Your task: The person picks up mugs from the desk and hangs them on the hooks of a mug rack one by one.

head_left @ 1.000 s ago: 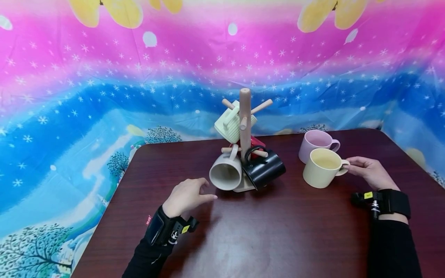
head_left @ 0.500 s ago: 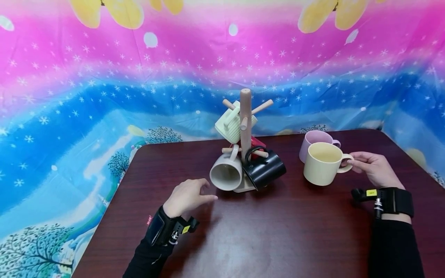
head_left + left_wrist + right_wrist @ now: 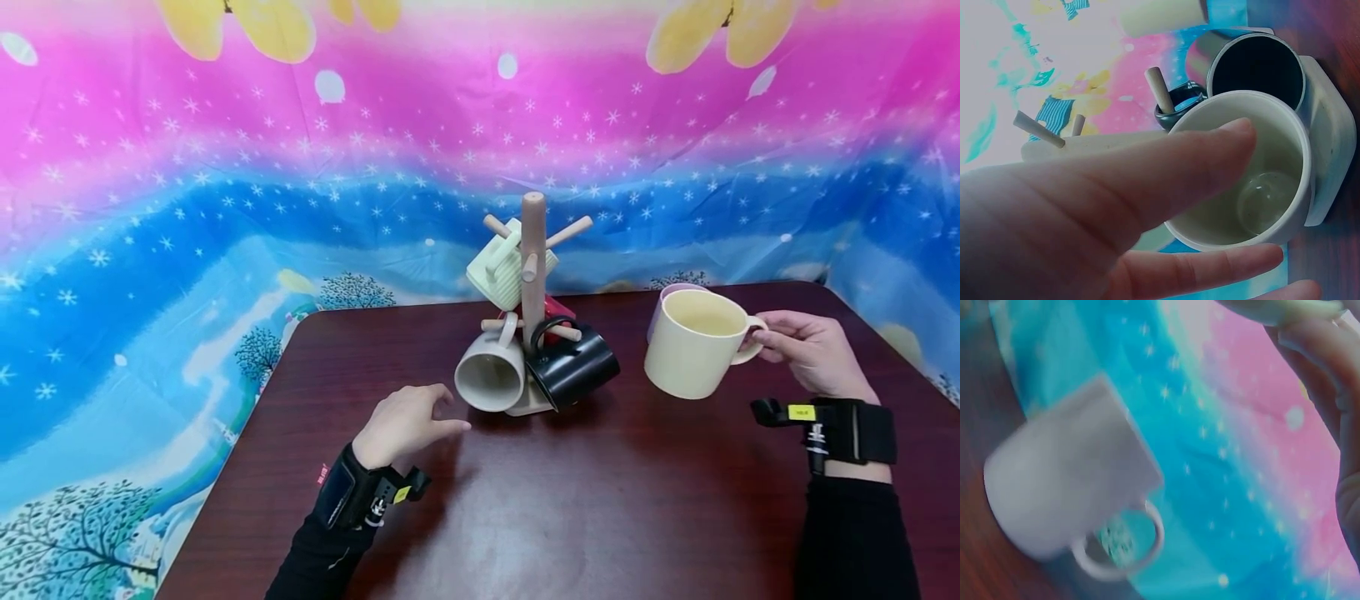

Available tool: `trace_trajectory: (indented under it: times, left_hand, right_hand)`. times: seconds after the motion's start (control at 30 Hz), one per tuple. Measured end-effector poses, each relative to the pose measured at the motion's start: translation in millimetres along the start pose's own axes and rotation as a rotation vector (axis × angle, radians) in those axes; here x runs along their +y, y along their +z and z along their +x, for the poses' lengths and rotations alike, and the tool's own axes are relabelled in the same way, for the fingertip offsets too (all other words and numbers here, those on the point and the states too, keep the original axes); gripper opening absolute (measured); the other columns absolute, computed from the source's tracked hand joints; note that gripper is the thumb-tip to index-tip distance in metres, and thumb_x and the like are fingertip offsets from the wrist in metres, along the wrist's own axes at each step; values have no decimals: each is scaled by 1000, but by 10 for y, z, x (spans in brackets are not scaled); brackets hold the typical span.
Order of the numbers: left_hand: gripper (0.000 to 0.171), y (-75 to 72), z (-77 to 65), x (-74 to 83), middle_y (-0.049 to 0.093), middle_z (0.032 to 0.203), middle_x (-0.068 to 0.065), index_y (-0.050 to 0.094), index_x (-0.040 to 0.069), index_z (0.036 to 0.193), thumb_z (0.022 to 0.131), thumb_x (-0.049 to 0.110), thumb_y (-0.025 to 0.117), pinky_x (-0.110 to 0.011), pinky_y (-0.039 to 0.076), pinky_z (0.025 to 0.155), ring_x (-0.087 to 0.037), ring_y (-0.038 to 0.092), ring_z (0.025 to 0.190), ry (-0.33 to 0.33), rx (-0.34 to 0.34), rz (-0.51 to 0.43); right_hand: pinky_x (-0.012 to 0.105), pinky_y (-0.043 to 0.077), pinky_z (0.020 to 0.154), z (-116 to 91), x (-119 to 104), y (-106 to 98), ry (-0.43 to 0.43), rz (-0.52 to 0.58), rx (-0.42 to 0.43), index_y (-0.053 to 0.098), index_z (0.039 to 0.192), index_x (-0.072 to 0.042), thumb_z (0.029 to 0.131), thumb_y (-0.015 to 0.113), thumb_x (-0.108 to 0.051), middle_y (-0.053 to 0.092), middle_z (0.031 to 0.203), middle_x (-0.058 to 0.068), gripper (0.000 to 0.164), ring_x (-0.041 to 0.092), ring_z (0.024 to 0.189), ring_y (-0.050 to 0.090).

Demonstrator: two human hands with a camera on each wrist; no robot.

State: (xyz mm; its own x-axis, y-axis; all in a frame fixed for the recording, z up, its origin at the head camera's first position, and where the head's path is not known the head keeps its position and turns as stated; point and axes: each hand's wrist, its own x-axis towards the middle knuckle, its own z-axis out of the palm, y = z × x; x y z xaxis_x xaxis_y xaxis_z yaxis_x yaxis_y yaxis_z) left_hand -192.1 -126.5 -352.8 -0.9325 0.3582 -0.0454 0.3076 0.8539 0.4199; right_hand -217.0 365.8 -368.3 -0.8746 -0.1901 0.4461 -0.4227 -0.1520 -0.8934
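My right hand [image 3: 813,350] pinches the handle of a pale yellow mug [image 3: 686,358], which is raised off the table and tilted a little. Behind it a pink mug [image 3: 1066,475] stands on the table, mostly hidden in the head view. My left hand [image 3: 401,425] holds nothing; its thumb and fingers are spread just beside the mouth of a white mug [image 3: 480,379]. That mug hangs by its handle on a lower peg of a wooden mug tree [image 3: 533,250]. Whether the left fingers touch its rim, I cannot tell.
A black mug [image 3: 581,371] hangs at the tree's lower right, with a red mug [image 3: 558,308] partly hidden behind. A light green ribbed mug [image 3: 498,271] hangs upper left. Bare pegs include the upper right peg [image 3: 573,229]. A patterned cloth [image 3: 420,125] backs the dark table [image 3: 570,517].
The right hand has lifted the yellow mug off the table and brought it slightly nearer, now covering more of the pink mug. My left hand has stayed in place.
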Motion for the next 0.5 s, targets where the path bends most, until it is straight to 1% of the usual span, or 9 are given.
trace_trajectory:
  times: [0.1, 0.23, 0.43, 0.5]
  left_hand:
    - [32, -4, -9, 4, 67, 85, 3, 65, 16, 99, 78, 41, 69, -27, 49, 66, -9, 60, 76, -1, 3, 2]
    - [33, -8, -14, 12, 67, 84, 4, 65, 16, 100, 78, 41, 69, -28, 48, 66, -9, 60, 76, -3, 2, 3]
    - [34, -18, -25, 14, 67, 86, 2, 65, 16, 101, 78, 41, 69, -28, 49, 67, -10, 60, 77, -7, 9, 5]
    - [34, -19, -28, 13, 67, 85, 3, 65, 17, 101, 78, 41, 69, -28, 49, 67, -9, 60, 77, -8, 10, 5]
  right_hand:
    - [22, 52, 65, 53, -41, 129, -13, 27, -53, 64, 107, 3, 89, 38, 18, 71, 93, 6, 35, 13, 79, 70]
    - [21, 53, 65, 133, -82, 343, -51, 78, -119, 64, 107, 3, 88, 39, 18, 71, 94, 6, 35, 12, 78, 70]
    - [21, 54, 64, 236, -78, 709, -124, 207, -207, 62, 105, 10, 87, 41, 19, 70, 91, 12, 30, 17, 76, 70]
    - [20, 54, 64, 252, -77, 838, -138, 230, -219, 63, 105, 9, 86, 42, 20, 71, 90, 12, 30, 17, 76, 70]
